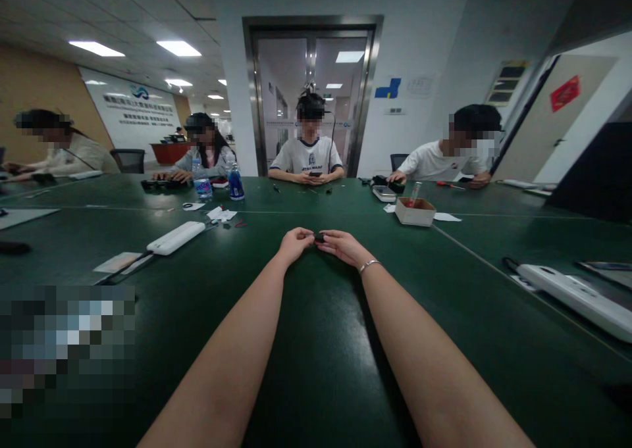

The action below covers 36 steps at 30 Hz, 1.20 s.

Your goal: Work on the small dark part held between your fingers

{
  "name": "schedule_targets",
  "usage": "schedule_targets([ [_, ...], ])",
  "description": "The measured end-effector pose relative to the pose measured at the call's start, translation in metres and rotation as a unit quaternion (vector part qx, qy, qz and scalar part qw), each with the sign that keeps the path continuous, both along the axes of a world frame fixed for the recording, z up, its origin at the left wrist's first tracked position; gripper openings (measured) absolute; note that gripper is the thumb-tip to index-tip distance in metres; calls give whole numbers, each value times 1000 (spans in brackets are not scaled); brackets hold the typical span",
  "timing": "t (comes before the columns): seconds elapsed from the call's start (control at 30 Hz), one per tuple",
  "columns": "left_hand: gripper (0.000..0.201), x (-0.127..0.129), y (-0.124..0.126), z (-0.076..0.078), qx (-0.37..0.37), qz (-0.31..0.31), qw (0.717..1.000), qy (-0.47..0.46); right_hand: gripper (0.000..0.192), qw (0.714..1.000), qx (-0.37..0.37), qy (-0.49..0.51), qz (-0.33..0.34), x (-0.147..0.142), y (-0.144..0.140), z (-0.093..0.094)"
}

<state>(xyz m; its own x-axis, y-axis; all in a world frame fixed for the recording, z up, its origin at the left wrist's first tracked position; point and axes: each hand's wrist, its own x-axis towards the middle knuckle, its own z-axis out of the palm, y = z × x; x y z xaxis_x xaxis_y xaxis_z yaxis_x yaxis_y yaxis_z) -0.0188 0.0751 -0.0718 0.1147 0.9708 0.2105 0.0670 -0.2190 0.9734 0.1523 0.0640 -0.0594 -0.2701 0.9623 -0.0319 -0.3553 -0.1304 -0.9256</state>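
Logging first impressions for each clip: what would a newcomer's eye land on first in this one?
First, the two bare forearms stretching up the middle of the dark green table, where the left hand and right hand meet around a small dark object. Beyond them, a person in a white T-shirt sits straight opposite, before a steel-framed door. A small cardboard box stands to the right, and two water bottles to the left.

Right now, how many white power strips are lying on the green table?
2. One white power strip lies on the left, beyond the left hand. The other power strip lies at the right edge, beyond the right hand. More may be hidden outside the view.
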Motion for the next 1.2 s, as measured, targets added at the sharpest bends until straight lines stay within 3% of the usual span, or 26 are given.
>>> schedule_targets([
  [0.67, 14, -1, -11, 13, -23, -7, 1000, 4, 21, 1000, 7, -5, 1, 1, 1, -2],
  [1.2, 28, -4, -5, 9, -12, 9, 990, 138, 21, 1000, 14, -8, 10, 0, -2, -1],
])
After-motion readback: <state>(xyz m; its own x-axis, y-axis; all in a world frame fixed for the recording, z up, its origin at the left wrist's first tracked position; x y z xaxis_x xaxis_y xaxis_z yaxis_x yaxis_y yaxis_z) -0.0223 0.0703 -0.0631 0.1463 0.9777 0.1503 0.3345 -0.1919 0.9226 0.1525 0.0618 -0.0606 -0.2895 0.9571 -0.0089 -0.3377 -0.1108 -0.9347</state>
